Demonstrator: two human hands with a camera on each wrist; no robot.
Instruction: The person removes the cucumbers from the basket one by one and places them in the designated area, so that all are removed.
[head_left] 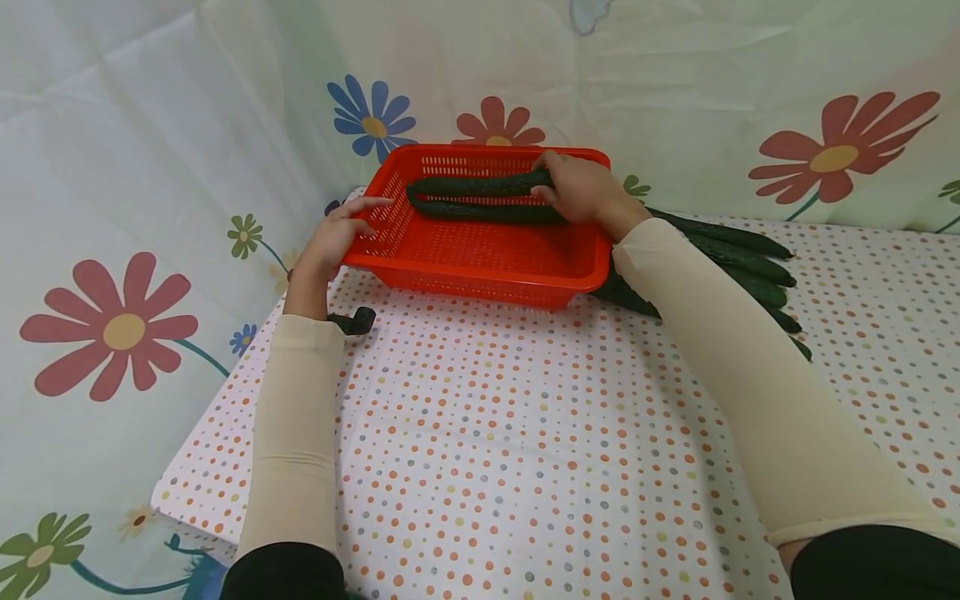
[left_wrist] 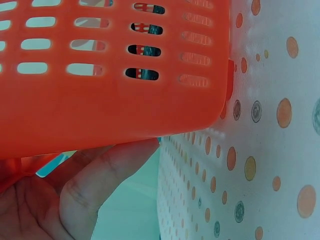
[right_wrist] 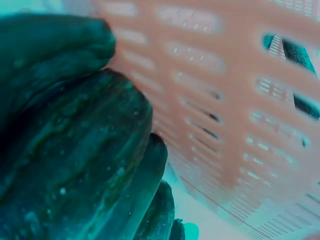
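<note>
A red plastic basket [head_left: 480,279] with slotted walls stands on the dotted table. My left hand [head_left: 333,237] grips the basket's left rim; in the left wrist view part of that hand [left_wrist: 95,185] lies against the basket's outer side. Inside the basket two long dark green cucumbers lie side by side, a far cucumber [head_left: 480,185] and a near cucumber [head_left: 487,212]. My right hand [head_left: 581,187] reaches over the right rim and holds the far cucumber by its right end. The right wrist view shows cucumbers [right_wrist: 75,145] close up beside the basket wall [right_wrist: 230,150], without the right hand.
A pile of several cucumbers [head_left: 750,258] lies right of the basket, partly behind my right forearm. Near my left wrist a short dark green piece [head_left: 356,322] rests on the table [head_left: 480,433]. A flowered cloth [head_left: 675,83] hangs behind the table.
</note>
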